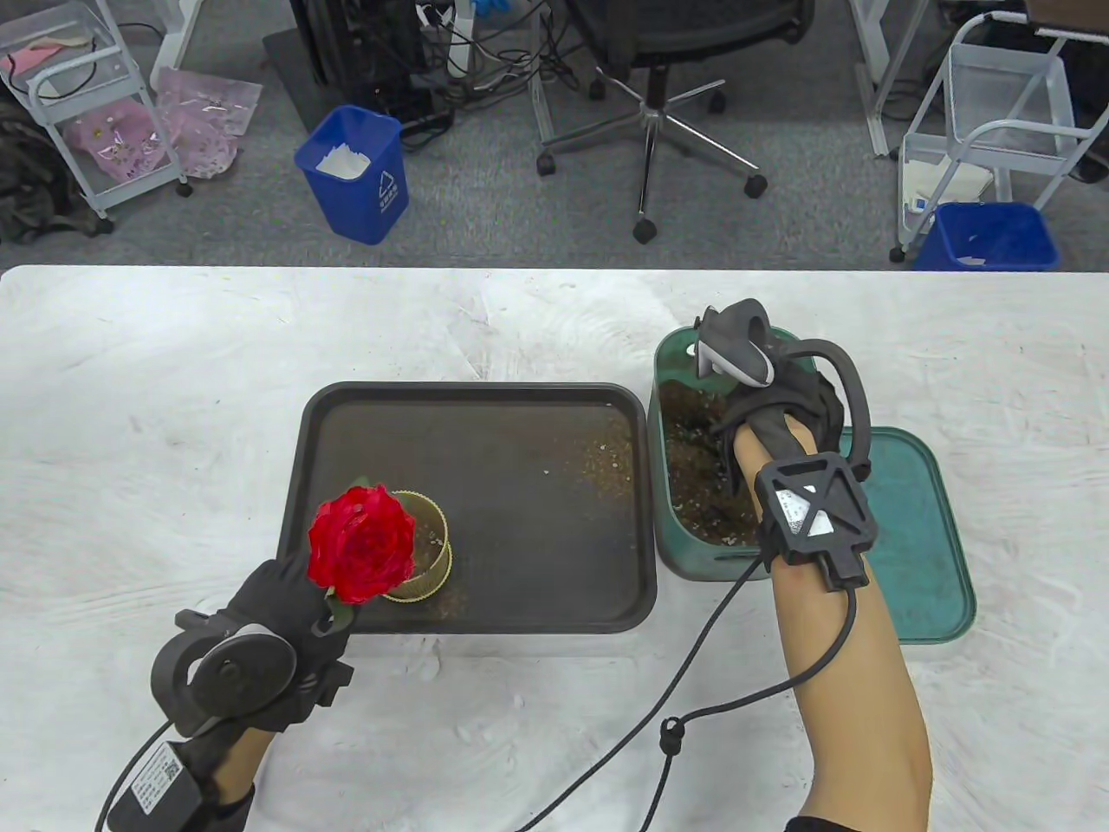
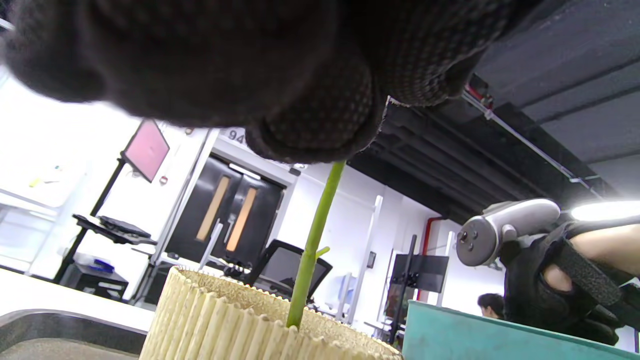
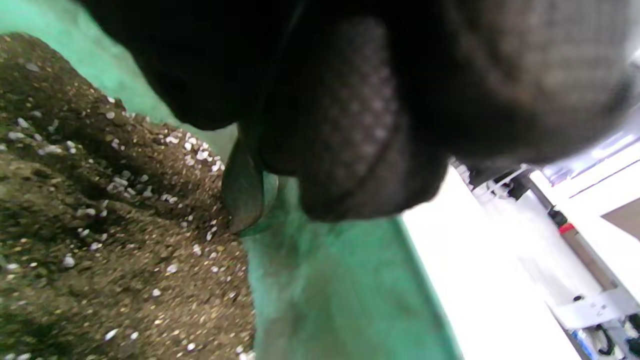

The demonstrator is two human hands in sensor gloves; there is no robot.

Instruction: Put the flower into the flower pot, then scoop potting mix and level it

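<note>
Red petals mark the spot: the flower (image 1: 362, 544) stands with its stem down inside the pot (image 1: 429, 555), at seven o'clock on the dark tray (image 1: 520, 485). The left hand (image 1: 277, 624) steadies it from below the bloom; the left wrist view shows its fingers (image 2: 320, 125) closed round the green stem, which runs straight down past the pot's ribbed rim. So the left grip is narrow, pinching the stem.

Over at three o'clock, the right hand (image 1: 780, 416) is down in the green bin (image 1: 684, 555), right over the brown potting mix (image 1: 693, 468). The right wrist view shows a dark scoop blade (image 3: 243, 195) poking out beneath the gloved fingers (image 3: 350, 125), its tip at the soil. That grip looks closed round the scoop's handle, though the handle itself is hidden under the glove. The bin's lid (image 1: 918, 537) lies flat just beside it, at four o'clock of the bin.

Progress, then: step one appears done, flower in the pot but held up by hand. Scooping looks to be under way, with no load visibly lifted yet. How much mix already sits in the pot cannot be told, since the bloom covers its mouth; scattered grains lie on the tray near the bin. Carrying mix across, filling round the stem and levelling seem to be left.
</note>
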